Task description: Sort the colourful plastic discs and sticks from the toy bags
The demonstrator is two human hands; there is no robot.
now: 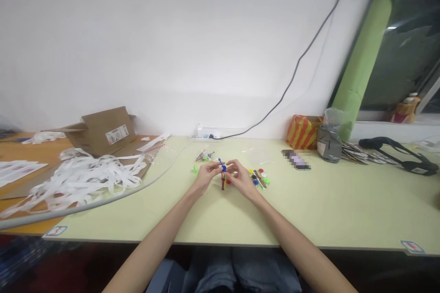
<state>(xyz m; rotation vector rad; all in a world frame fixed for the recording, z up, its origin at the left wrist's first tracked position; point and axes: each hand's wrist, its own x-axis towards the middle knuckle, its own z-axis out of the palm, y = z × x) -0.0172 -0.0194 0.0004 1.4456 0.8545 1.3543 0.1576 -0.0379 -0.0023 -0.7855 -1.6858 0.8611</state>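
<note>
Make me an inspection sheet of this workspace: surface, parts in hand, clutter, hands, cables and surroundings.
Surface: pale green tabletop, stickers at its front corners.
Parts: blue plastic piece held above the tabletop; colored discs and thin sticks lie beside the right hand.
Clutter: tangled white strips and open cardboard box at left; phone and striped bag at right.
Hands: left hand and right hand both pinch the blue plastic piece.
Cables: gray cable runs down to the power strip; paler cable crosses at left.
Surroundings: white wall behind, dark window at right.
</note>
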